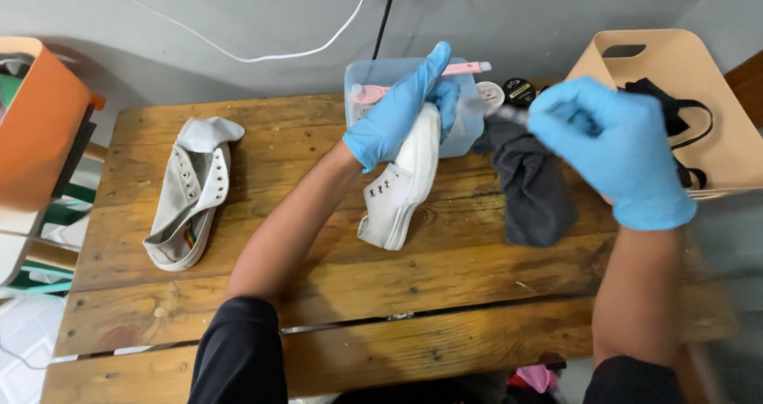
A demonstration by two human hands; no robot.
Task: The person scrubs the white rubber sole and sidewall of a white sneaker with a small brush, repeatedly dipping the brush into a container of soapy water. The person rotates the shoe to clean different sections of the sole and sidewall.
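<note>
**Head view: gloved hands on a white shoe over a wooden counter**

Head view, looking down. Left hand (395,110) in a blue glove, grip clamped around the toe end of a white shoe (401,185). The shoe is tilted, toe up in the hand, heel down near the middle of the counter (318,293). Laces out, metal eyelets showing, upper looks clean and pale. Right hand (616,145) also in a blue glove, raised and motion-blurred, fingers closed on a thin brush (497,111) whose tip points at the shoe's toe; brush detail too blurred to tell.

Counter is worn brown planks with gaps between boards. Grey wall behind, a white cable (262,54) and a black cable (387,14) running across it.

A second shoe (189,193), greyer and dirtier, lies on its side at the left of the counter, well apart from the hands. A dark grey cloth (532,185) lies just right of the held shoe. A clear plastic tub (381,74) sits behind the left hand, partly hidden by it, with small round tins (509,92) beside it. Beige bin (691,78) at right with black straps inside. Orange bin (40,110) at far left.
</note>
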